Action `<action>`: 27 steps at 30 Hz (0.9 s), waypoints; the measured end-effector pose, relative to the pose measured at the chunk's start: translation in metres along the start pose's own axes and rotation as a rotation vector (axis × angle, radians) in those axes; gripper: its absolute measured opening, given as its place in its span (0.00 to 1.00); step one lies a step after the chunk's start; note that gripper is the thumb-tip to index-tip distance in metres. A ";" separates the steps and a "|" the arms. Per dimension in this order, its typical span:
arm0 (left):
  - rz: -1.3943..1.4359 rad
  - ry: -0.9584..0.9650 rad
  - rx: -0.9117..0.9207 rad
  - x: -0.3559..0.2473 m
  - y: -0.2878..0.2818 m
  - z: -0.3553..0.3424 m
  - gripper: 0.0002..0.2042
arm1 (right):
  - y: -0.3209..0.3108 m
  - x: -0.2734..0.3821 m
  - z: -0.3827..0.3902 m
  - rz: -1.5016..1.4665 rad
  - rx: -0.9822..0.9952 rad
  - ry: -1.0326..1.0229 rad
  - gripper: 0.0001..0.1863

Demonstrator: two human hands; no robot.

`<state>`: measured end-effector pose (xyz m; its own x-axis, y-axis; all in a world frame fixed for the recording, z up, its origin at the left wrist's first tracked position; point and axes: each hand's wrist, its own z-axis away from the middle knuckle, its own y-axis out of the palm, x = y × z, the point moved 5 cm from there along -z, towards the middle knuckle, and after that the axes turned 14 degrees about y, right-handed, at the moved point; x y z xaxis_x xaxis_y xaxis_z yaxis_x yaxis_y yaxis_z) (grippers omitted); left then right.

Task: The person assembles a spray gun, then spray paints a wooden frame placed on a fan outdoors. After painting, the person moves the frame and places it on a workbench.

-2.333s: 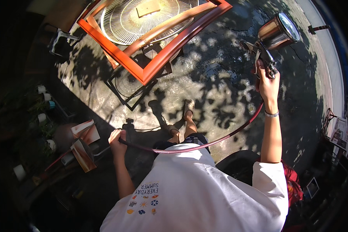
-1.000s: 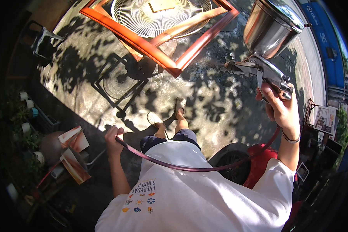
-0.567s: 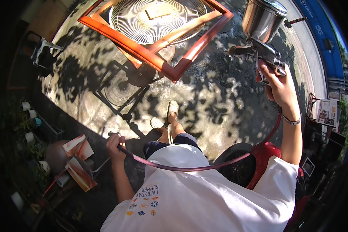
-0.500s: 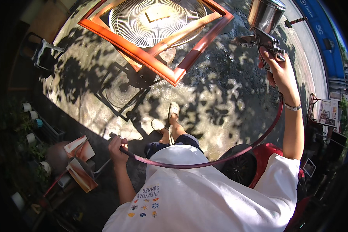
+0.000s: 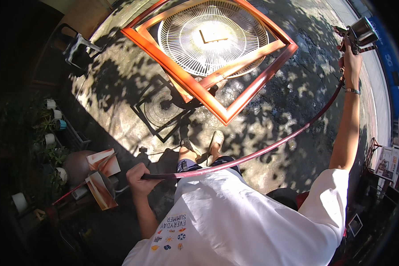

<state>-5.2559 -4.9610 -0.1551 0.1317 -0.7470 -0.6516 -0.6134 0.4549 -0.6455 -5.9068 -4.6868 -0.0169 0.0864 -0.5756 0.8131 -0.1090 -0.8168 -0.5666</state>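
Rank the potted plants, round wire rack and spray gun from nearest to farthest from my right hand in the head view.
1. Spray gun, held in the right hand, upper right.
2. Round wire rack, top middle.
3. Potted plants, over on the left side.

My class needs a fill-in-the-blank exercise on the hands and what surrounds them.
The right hand holds a shiny metal ____.
The left hand holds a reddish ____.
The T-shirt is mostly ____.
The wire grille near the orange-brown frame has a ____ outline.

Missing words: spray gun; hose; white; round.
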 end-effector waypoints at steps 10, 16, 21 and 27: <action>-0.130 0.294 -0.655 0.059 -0.142 -0.079 0.27 | 0.105 0.098 0.024 -0.051 0.042 0.129 0.22; -0.146 0.198 -0.610 0.156 -0.197 -0.118 0.31 | 0.218 0.119 0.123 -0.272 0.308 -0.012 0.15; -0.160 0.201 -0.565 0.231 -0.236 -0.117 0.31 | 0.281 0.166 0.250 -0.281 0.522 0.007 0.12; -0.162 0.212 -0.478 0.260 -0.249 -0.137 0.32 | 0.305 0.184 0.325 -0.274 0.777 0.252 0.11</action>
<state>-5.1761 -5.3349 -0.1092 0.1242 -0.8931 -0.4324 -0.8903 0.0921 -0.4459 -5.6027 -5.0544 -0.0830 -0.2213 -0.4035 0.8878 0.5999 -0.7741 -0.2022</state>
